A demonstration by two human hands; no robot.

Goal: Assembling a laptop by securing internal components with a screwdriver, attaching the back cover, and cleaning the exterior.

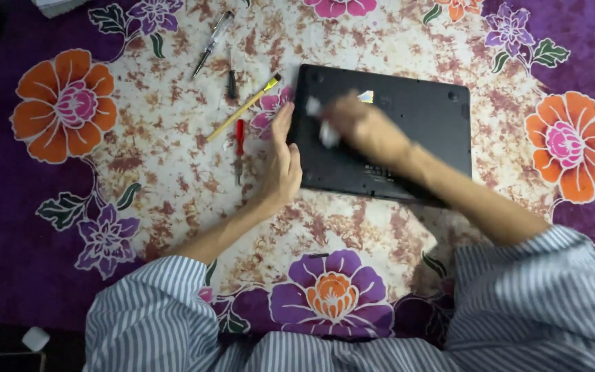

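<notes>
A black laptop [421,124] lies bottom-side up on a flowered cloth. My left hand [280,162] rests flat against its left edge, fingers together and pointing away from me, holding nothing. My right hand [363,124] is over the laptop's left part, blurred by motion, and grips a small white cloth or tissue [321,124] that touches the black surface. A small shiny sticker [366,96] shows just beyond the right hand.
Left of the laptop lie a red-handled screwdriver [239,148], a small brush with a yellow handle [246,107], a black-handled screwdriver [231,79] and a clear-handled screwdriver [211,45]. A small white object [36,337] and a dark phone [8,362] sit at the bottom left.
</notes>
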